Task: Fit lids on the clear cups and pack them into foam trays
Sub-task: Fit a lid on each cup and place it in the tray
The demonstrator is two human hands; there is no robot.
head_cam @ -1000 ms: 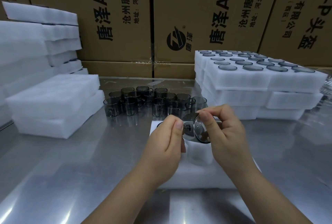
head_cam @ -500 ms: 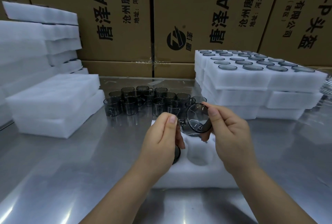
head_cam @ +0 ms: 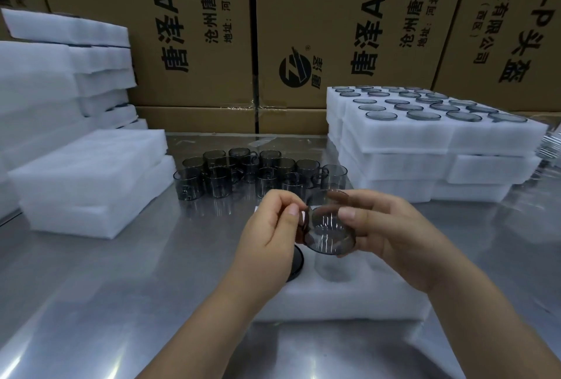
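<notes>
One cup (head_cam: 329, 233) sits tilted, pinched between left hand (head_cam: 267, 236) and right hand (head_cam: 391, 227).

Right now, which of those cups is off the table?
The cup held by the left hand and right hand; the others stand on the table.

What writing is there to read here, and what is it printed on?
"唐泽AH4", cut off: left cardboard box and middle cardboard box.
"沧州唐泽通", cut off: both boxes.
"地址:河北河间", cut off: both boxes.
"唐泽" beside round logo: middle box.
"有限公司", "头盔": right cardboard box.
Small bracketed print there: too blurred.
</notes>
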